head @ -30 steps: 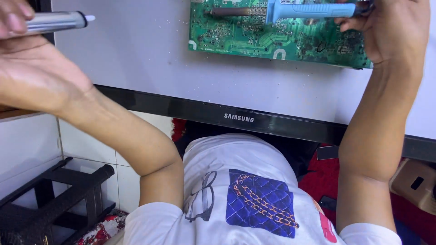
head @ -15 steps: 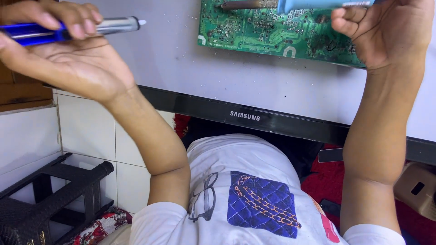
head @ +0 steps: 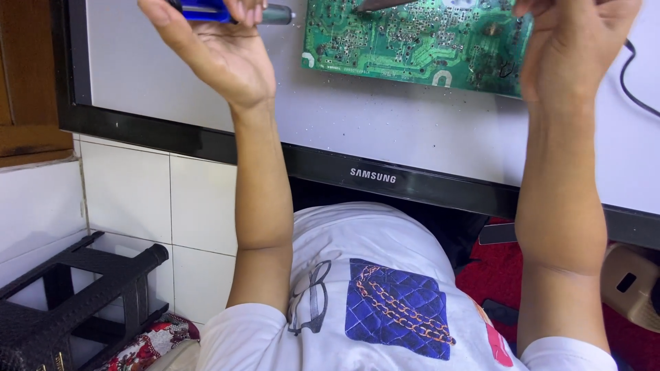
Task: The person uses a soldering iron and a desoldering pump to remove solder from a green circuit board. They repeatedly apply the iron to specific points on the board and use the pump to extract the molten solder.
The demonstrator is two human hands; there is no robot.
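A green circuit board (head: 426, 41) lies on the white back of a flat screen panel (head: 412, 124) with a black frame. My left hand (head: 220, 48) is raised just left of the board and grips a blue pen-shaped tool (head: 206, 8) whose grey tip (head: 275, 14) points at the board's edge. My right hand (head: 570, 41) rests over the board's right end. It holds a soldering iron; only the metal shaft (head: 378, 5) shows at the top edge, lying over the board. The handle is cut off by the frame.
A black cable (head: 632, 75) curls on the panel at the right. A black plastic stool (head: 82, 288) stands at the lower left by white tiles (head: 172, 206). Red cloth (head: 495, 268) and a beige box (head: 629, 282) lie under the panel's right side. Brown wood (head: 27, 82) is at the upper left.
My left hand has carried the blue tool to the right, from the far left up to the board's left edge. My right hand has stayed at the board's right end.
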